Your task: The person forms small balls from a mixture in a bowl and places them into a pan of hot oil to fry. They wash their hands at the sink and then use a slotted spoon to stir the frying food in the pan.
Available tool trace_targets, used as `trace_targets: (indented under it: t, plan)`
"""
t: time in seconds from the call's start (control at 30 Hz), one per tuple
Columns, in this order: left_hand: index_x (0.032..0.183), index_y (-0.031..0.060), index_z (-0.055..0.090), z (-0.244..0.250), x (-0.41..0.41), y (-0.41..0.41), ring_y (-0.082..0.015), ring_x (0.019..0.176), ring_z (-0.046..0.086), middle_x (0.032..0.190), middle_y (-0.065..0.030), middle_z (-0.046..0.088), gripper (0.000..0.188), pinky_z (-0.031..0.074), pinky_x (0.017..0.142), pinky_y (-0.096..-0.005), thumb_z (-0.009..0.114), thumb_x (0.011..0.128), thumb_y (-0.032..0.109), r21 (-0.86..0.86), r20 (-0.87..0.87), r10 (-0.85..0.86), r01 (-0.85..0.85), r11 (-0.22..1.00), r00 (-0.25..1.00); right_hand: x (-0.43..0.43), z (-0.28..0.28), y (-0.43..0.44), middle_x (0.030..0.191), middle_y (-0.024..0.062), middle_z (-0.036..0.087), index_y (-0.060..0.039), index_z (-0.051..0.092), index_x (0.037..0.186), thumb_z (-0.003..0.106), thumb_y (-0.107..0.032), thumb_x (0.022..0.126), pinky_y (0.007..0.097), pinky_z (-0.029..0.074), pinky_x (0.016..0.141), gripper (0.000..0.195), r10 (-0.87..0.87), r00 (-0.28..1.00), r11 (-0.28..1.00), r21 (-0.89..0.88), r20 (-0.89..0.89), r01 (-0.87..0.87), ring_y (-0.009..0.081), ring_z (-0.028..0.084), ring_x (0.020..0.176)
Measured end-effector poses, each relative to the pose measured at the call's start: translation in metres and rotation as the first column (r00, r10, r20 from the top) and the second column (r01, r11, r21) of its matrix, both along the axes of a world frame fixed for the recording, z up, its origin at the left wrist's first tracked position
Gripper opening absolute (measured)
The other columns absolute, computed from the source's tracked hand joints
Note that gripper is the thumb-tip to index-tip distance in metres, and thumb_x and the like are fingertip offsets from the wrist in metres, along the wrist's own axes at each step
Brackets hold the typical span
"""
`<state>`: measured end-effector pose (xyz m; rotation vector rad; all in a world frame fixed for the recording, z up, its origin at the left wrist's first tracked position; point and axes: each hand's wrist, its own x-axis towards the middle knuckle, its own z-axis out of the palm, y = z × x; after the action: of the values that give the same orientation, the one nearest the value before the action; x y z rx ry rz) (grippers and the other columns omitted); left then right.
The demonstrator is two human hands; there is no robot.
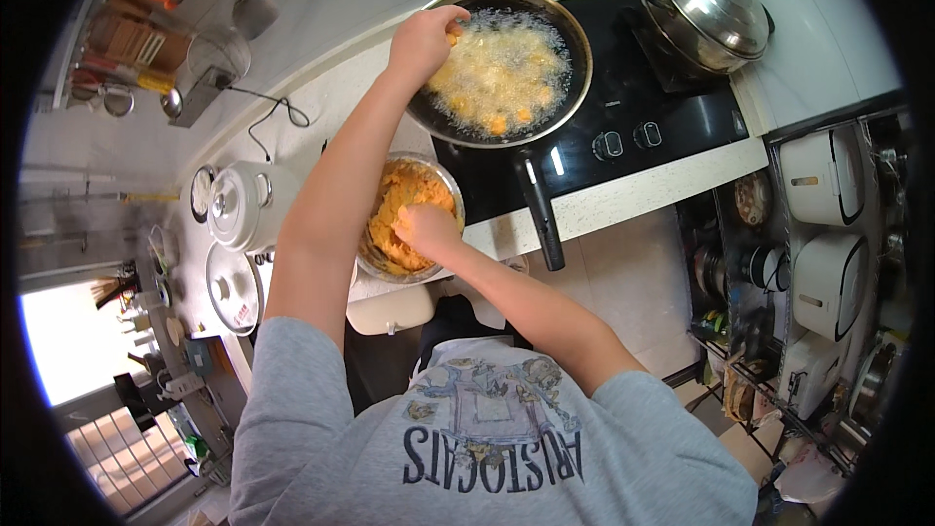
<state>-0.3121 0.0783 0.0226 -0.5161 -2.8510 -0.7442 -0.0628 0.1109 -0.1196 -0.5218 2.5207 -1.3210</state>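
Observation:
My left hand (426,40) is over the left rim of a wide black frying pan (582,51), pinching a small orange lump of dough (453,38) above the oil. Foaming, bubbling oil (504,66) fills the pan, and several orange dough pieces (497,124) float in it. Lower down, my right hand (432,231) is inside a metal mixing bowl (454,186) of soft orange dough (398,197). Its fingers are curled around some of that dough, and part of the grip is hidden from above.
The pan's black handle (540,215) juts past the counter edge towards me. A lidded steel pot (705,14) stands on the black cooktop (657,113) at the right. On the left are a white lidded pot (245,204), a glass lid (232,288) and a power cord (281,102).

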Motion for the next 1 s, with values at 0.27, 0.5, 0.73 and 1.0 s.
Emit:
trace_targets:
  t: [0.27,0.5,0.73,1.0]
  plan:
    - [0.129,0.0088,0.065,-0.026,-0.068,0.031,-0.0210,0.096,0.069,0.107,-0.0075,0.074,0.047,0.054,0.081,-0.0339,0.051,0.086,-0.004,0.185,0.182,0.019,-0.054,0.981,0.983,0.004,0.009,0.003,0.078,0.0171,0.069,-0.0061,0.067,0.083,0.062,-0.030,0.088,0.0505,0.053,0.069,0.025,-0.012,1.000,0.999,-0.040,-0.025,0.011,0.0366,0.068,0.077]
    - [0.142,-0.0018,0.049,-0.002,-0.059,0.021,-0.0185,0.103,0.068,0.114,-0.0100,0.071,0.052,0.055,0.089,-0.0287,0.052,0.091,-0.006,0.782,0.303,-0.117,-0.176,0.598,0.946,0.005,0.002,-0.004,0.081,0.0183,0.069,-0.0060,0.068,0.086,0.061,-0.034,0.089,0.0514,0.053,0.070,0.029,0.015,1.000,0.999,-0.043,0.002,-0.014,0.0381,0.068,0.078]
    - [0.122,-0.0039,0.065,0.027,0.155,-0.058,-0.0165,0.097,0.068,0.109,-0.0093,0.072,0.029,0.054,0.090,-0.0295,0.058,0.094,0.000,0.785,0.087,0.076,-0.115,0.609,0.993,-0.013,0.002,0.002,0.074,0.0223,0.063,0.0003,0.064,0.078,0.069,-0.044,0.088,0.0522,0.048,0.069,0.046,0.032,0.997,0.985,-0.168,-0.072,-0.044,0.0429,0.062,0.075]
    - [0.125,0.0033,0.068,-0.070,0.311,-0.092,-0.0251,0.107,0.070,0.121,-0.0135,0.071,0.036,0.054,0.095,-0.0329,0.066,0.089,0.003,0.390,0.250,0.383,-0.455,0.801,0.889,-0.009,-0.002,-0.003,0.097,0.0247,0.070,0.0001,0.069,0.103,0.070,-0.017,0.082,0.0485,0.053,0.079,0.027,0.079,0.997,0.979,-0.190,-0.001,-0.078,0.0434,0.067,0.093]
